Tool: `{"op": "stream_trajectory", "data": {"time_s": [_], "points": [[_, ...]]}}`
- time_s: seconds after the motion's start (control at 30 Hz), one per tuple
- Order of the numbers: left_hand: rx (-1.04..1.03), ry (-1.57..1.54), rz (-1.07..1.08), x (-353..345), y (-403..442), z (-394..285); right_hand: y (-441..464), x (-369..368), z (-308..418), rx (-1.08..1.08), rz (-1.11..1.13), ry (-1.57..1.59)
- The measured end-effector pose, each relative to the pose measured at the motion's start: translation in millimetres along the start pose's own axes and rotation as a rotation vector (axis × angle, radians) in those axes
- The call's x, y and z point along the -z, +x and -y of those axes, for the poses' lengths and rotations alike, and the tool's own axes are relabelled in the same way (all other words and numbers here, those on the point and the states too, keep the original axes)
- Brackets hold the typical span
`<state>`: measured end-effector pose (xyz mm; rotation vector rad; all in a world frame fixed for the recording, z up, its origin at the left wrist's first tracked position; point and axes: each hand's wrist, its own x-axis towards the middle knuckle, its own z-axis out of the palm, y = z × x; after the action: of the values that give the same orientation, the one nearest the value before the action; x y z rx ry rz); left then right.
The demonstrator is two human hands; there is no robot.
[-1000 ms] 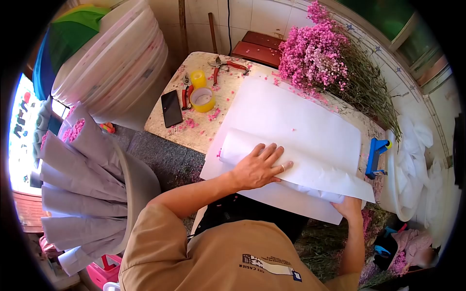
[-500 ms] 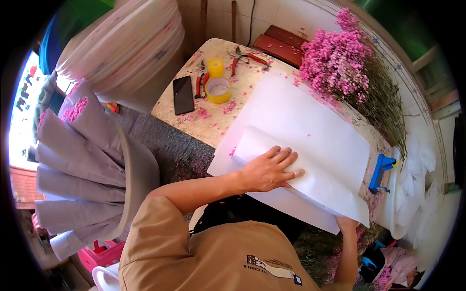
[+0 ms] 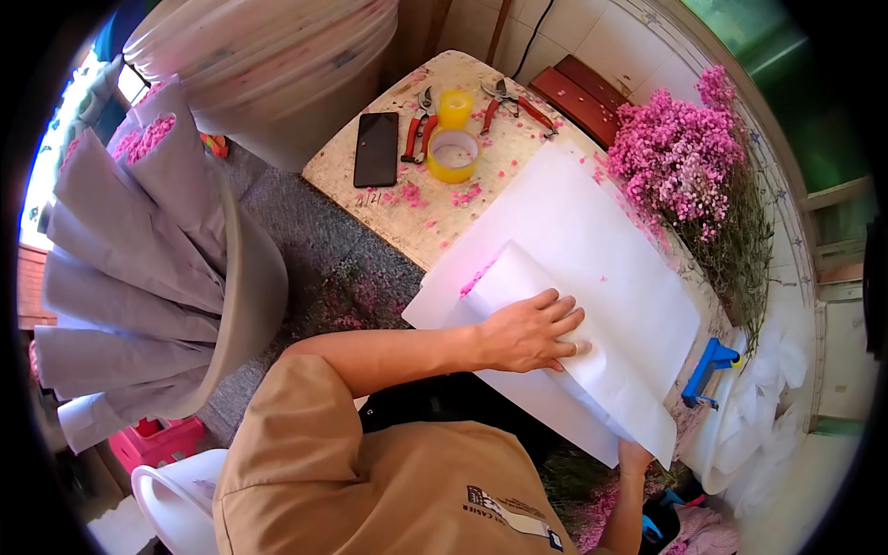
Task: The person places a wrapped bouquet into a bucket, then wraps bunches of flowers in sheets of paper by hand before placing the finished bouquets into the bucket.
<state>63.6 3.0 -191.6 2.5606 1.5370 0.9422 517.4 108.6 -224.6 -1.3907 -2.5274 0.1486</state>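
Note:
A large white sheet of wrapping paper (image 3: 606,231) lies across the table's near side. Its near part is folded over into a loose roll (image 3: 518,273), with pink flowers (image 3: 478,277) peeking from the upper left end. My left hand (image 3: 532,333) rests on top of this roll, fingers spread and lying on the paper; a ring shows on one finger. At the roll's lower right end is my right hand (image 3: 635,457). Its fingers are hidden under the paper, so their grip does not show.
On the table (image 3: 370,222) lie a phone (image 3: 376,150), two pruning shears (image 3: 419,125), tape rolls (image 3: 453,155) and scattered petals. Pink flowers (image 3: 680,162) lie at the right, near a blue tape dispenser (image 3: 710,372). Wrapped bundles (image 3: 129,287) fill a bin (image 3: 250,277) at left.
The view has shifted, so the table sits farther right. More pink shows at the roll's upper end. My left hand stays spread on the paper, and my right hand remains at the lower end.

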Motion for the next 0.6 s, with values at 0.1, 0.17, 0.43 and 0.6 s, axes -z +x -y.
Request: {"op": "stream_trajectory", "data": {"time_s": [0.1,0.17,0.43,0.6], "points": [[-0.013,-0.009,-0.008,-2,-2,2,-1,-1,-2,0.025,-0.004,-0.061],[-0.008,0.003,0.01,-1,-1,1,-4,-1,0,0.001,0.005,-0.063],[0.008,0.035,-0.03,-3,-5,-4,-11,-12,-15,0.0,-0.02,-0.035],[0.007,0.074,-0.017,-4,-2,-4,-9,-7,0,-0.038,-0.092,0.039]]}}
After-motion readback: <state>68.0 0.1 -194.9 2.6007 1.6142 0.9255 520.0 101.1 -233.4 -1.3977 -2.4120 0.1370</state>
